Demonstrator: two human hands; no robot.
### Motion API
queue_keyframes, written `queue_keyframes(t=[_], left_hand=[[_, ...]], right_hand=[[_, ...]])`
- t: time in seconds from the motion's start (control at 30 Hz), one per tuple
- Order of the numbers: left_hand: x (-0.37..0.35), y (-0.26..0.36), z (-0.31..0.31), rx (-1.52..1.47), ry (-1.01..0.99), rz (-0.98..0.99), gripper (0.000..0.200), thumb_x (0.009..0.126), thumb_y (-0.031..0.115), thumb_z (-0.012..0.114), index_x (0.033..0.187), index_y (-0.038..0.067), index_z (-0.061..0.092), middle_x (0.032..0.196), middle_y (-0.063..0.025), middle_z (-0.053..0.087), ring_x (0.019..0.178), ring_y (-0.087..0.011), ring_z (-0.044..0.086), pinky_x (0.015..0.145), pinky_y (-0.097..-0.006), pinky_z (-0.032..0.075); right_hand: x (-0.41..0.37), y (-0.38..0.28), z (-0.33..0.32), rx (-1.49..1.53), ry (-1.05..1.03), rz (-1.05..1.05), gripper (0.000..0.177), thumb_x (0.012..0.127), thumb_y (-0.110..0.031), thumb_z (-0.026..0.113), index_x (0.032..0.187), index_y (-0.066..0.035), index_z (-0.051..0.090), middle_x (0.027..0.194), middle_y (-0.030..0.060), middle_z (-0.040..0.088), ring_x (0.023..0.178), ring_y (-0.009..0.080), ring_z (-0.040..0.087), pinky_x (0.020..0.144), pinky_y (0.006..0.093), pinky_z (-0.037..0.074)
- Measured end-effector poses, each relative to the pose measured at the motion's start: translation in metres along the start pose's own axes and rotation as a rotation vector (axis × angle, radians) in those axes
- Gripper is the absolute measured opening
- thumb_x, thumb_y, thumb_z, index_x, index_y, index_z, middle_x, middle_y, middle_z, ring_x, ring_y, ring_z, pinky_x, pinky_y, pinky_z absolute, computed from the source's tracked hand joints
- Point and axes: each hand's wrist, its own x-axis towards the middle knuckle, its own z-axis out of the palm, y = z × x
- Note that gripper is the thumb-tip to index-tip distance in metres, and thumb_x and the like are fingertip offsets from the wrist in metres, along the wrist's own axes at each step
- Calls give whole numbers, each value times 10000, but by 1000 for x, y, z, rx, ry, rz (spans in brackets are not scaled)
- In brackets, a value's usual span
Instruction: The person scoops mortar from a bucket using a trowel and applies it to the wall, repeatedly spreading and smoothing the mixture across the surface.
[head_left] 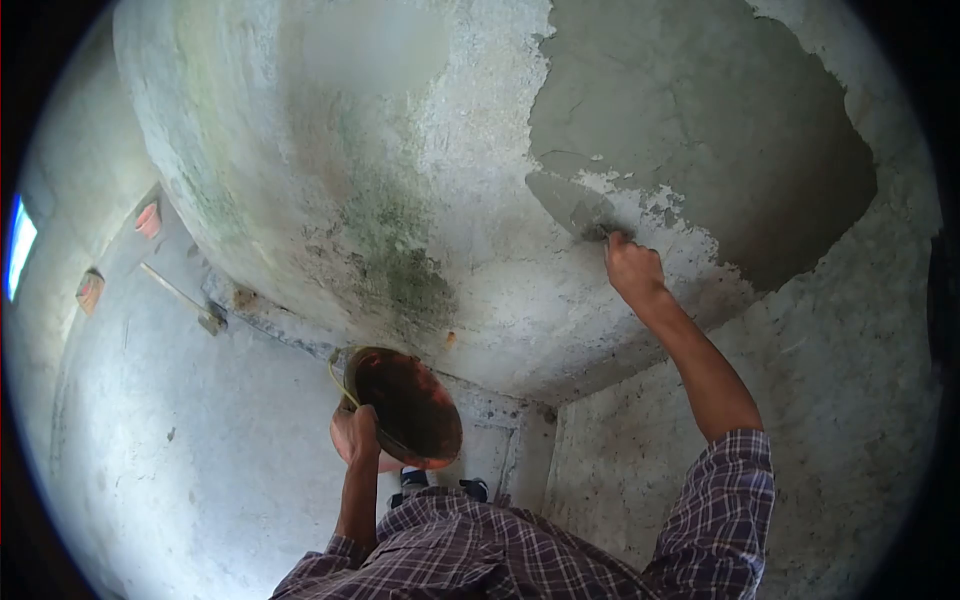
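My left hand (357, 433) is closed on the rim of a red bucket (408, 405), close by its pale yellow handle. The bucket tilts toward the wall, and its inside is dark and coated with residue. High on the right, my right hand (635, 268) grips a trowel (572, 205), its blade against the wall at the lower left edge of a patch of smooth grey plaster (700, 120). Bits of pale old wall show through the ragged edge of this patch beside the blade.
The old wall (390, 200) is stained green and black. On the floor (200, 430) to the left lies a long-handled tool (180, 293). Farther off are a small reddish bucket (148, 221) and a brownish bag-like object (90, 291). A side wall (690, 470) rises on my right.
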Motion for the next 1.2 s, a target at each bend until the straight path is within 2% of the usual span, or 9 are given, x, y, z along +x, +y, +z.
queue_keyframes(t=[0.27, 0.37, 0.5, 0.63, 0.73, 0.87, 0.97, 1.07, 1.2], left_hand=[[27, -3, -12, -78, 9, 96, 457, 571, 129, 532, 1004, 92, 672, 843, -149, 670, 815, -333, 633, 769, -401, 468], [37, -8, -13, -154, -30, 57, 474, 566, 127, 536, 1020, 97, 669, 847, -150, 671, 822, -335, 633, 777, -394, 468], [34, -1, -15, -13, 19, 71, 477, 560, 124, 532, 1016, 93, 671, 838, -140, 672, 801, -324, 632, 770, -382, 467], [30, 3, -13, 6, 20, 85, 473, 562, 128, 529, 1010, 87, 676, 856, -141, 677, 819, -339, 632, 786, -388, 466], [29, 10, -14, 27, -21, 49, 487, 563, 128, 528, 1027, 89, 672, 867, -146, 677, 838, -343, 631, 801, -390, 464], [41, -13, -9, 29, -49, 83, 502, 557, 122, 522, 1036, 73, 663, 853, -151, 668, 811, -317, 625, 791, -369, 461], [31, 0, -11, -124, -123, 100, 497, 559, 105, 514, 1032, 39, 652, 878, -141, 668, 783, -292, 615, 773, -357, 455], [45, -9, -5, -325, -212, 80, 513, 550, 59, 511, 1045, -4, 627, 826, -105, 629, 721, -245, 576, 690, -340, 440], [39, 4, -2, -439, -271, 94, 484, 540, 19, 503, 1013, -19, 598, 735, -65, 541, 646, -216, 504, 611, -315, 405]], right_hand=[[-58, -14, 26, -39, -277, -231, 227, 821, -123, 567, 998, 19, 569, 702, 160, 660, 591, 315, 660, 539, 404, 533], [-56, -8, 2, -25, -168, -184, 214, 838, -168, 594, 983, -12, 581, 729, 140, 670, 618, 272, 671, 554, 374, 534], [-12, 10, -41, -64, 275, -53, 209, 874, -252, 569, 914, -49, 539, 675, 123, 653, 533, 287, 648, 531, 378, 531], [18, 14, -8, -9, 244, 98, 180, 858, -214, 570, 909, -47, 529, 642, 134, 643, 523, 298, 644, 531, 390, 530], [2, -7, 18, 69, -32, 19, 145, 819, -121, 552, 927, -24, 552, 637, 156, 641, 532, 320, 642, 533, 432, 520], [-58, -49, 54, 131, -506, -24, 198, 833, -96, 517, 970, -3, 626, 844, 185, 667, 788, 319, 665, 662, 446, 524], [-141, -92, 93, 479, -650, 237, 297, 877, -245, 517, 1011, 4, 611, 993, 205, 641, 943, 349, 622, 819, 473, 487], [-245, -134, 146, 801, -886, 592, 692, 794, -441, 609, 1294, 7, 442, 1257, 246, 524, 1165, 369, 512, 960, 428, 420], [-349, -148, 141, 788, -1162, 667, 662, 756, -412, 624, 1268, -10, 500, 1270, 227, 527, 1181, 346, 511, 983, 419, 410]])
